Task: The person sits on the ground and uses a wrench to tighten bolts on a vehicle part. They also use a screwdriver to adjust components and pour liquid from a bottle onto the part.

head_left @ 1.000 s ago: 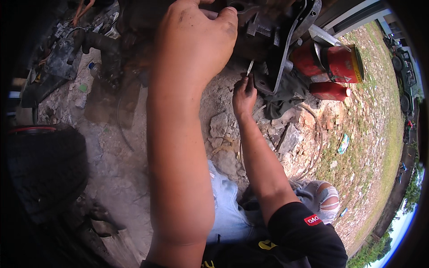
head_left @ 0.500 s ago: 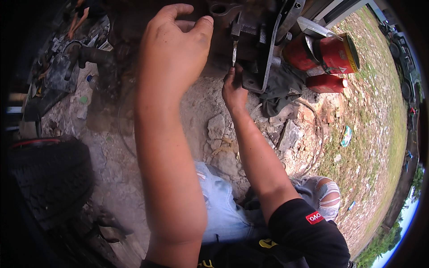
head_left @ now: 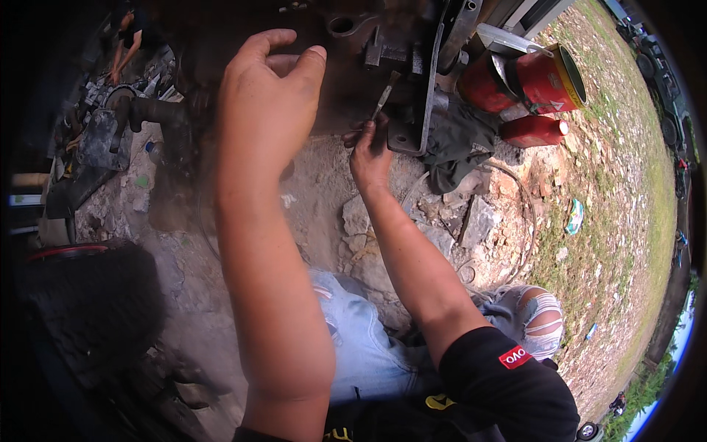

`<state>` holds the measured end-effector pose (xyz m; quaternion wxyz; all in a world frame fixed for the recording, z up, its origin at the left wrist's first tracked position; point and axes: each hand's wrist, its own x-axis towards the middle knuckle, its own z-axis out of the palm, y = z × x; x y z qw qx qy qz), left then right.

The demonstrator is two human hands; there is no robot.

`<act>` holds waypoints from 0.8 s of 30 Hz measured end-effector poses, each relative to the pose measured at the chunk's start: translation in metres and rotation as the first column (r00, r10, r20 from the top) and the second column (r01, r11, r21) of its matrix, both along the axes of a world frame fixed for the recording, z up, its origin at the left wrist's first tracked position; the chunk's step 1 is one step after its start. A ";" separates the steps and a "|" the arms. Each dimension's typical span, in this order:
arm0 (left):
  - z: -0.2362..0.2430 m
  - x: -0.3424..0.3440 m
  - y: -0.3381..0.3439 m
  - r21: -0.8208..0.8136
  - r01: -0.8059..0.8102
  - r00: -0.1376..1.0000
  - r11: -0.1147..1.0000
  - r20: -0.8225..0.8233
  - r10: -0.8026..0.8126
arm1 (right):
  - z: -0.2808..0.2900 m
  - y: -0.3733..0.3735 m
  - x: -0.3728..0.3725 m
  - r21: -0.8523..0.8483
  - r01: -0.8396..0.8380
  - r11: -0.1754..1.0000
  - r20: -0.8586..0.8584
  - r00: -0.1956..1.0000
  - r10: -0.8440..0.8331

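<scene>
Head view: the left hand (head_left: 269, 96) is hanging in front of a dark, grimy metal assembly (head_left: 324, 81), back of the hand facing the camera; its grip is standing apart, thumb and forefinger curving with a gap between them; whether the other fingers are touching the metal cannot be told.

The right hand (head_left: 372, 153) is reaching up lower and to the right; its grip is clamping on a slim, light-coloured, brush-like tool (head_left: 384, 97); the tool is slanting upward, its flared tip pointing toward a rough black metal block (head_left: 394, 54); contact between tip and metal is not being shown clearly.

Just right of that hand, a long, dark, upright metal plate (head_left: 432, 87) is ending in a holed flange (head_left: 403, 139); a crumpled dark cloth (head_left: 460, 147) is lying beside it; two red cylindrical tins (head_left: 549, 77) and a red plastic bottle (head_left: 532, 131) are lying farther right; a thin curved hose (head_left: 529, 214) is looping over rubbly ground (head_left: 479, 225); upper left, a co-worker (head_left: 132, 37) is bending, arms reaching down.
</scene>
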<state>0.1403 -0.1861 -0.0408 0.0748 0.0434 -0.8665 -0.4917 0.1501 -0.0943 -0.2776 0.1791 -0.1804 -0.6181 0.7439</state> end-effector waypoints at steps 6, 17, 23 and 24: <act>-0.004 0.001 -0.002 -0.058 0.025 1.000 0.998 -0.009 -0.025 | 0.006 0.000 -0.018 0.127 -0.026 0.992 0.085 0.996 0.015; -0.002 0.003 0.004 -0.093 0.040 0.999 0.995 -0.026 -0.042 | 0.018 0.000 0.003 0.032 -0.016 0.999 0.206 0.979 0.009; -0.002 0.000 0.008 -0.166 0.046 0.998 0.985 -0.027 -0.051 | -0.025 0.007 -0.006 0.534 0.075 0.842 0.038 0.993 -0.113; -0.002 0.001 0.008 -0.172 0.045 0.998 0.984 -0.028 -0.051 | -0.024 0.005 -0.005 0.498 0.089 0.862 0.042 0.991 -0.126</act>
